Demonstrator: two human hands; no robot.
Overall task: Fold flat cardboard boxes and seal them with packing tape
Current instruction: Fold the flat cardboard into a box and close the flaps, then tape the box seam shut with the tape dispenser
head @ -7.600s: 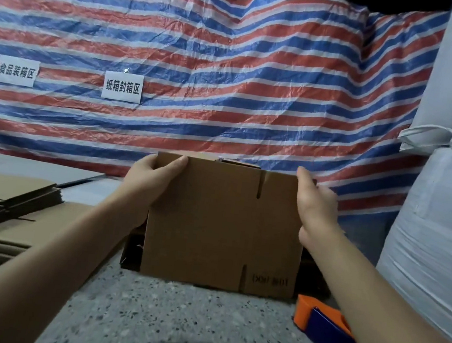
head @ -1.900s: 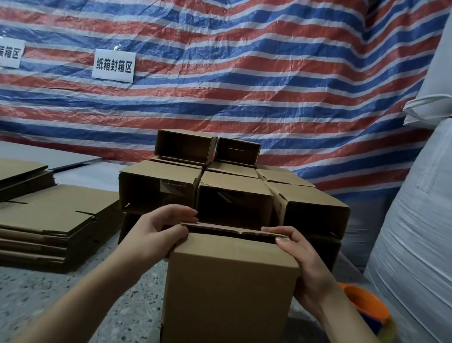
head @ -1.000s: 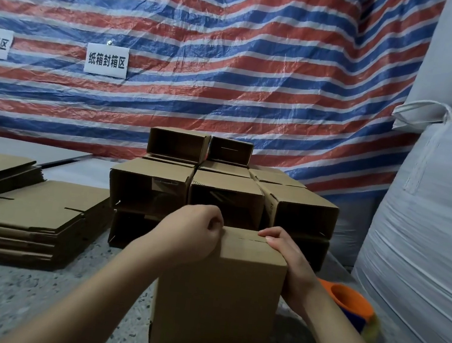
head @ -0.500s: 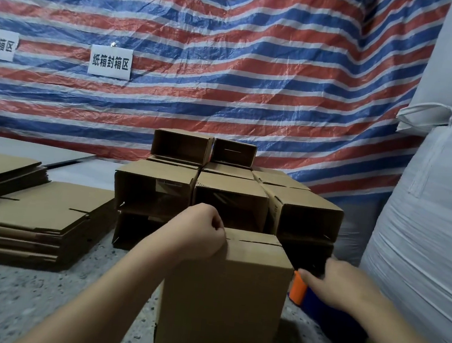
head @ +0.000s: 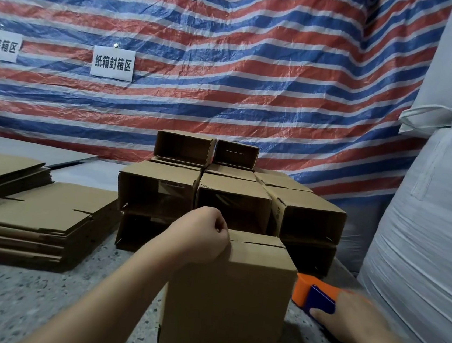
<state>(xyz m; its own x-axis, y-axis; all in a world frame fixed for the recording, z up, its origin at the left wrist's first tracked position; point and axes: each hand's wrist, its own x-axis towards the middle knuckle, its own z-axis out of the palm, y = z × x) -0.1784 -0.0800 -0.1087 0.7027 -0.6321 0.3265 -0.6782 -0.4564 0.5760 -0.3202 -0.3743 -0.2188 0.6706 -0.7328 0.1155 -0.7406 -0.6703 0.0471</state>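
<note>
Left arm reaches forward from the lower left, and the left hand (head: 200, 234) sits as a curled fist on the top left corner of the box (head: 226, 298), knuckles up, pressing the closed flaps down; the fingers are tucked in and grip nothing. The box stands upright on the speckled table (head: 7, 301), dead centre and close in, with the flap seam running across its top, untaped.

Right arm comes in low from the lower right. The right hand (head: 351, 319) is on the tape gun (head: 315, 294), an orange and blue dispenser lying on the table just right of the box; the thumb lies along its blue side and the fingers wrap over the far side, so it has hold of it.

Behind the box, a stack of folded boxes (head: 230, 197) lies with open ends facing this way. Flat cardboard (head: 31, 214) is piled at left. Striped tarp (head: 232, 59) hangs behind, with white sacks (head: 433, 223) at right.
</note>
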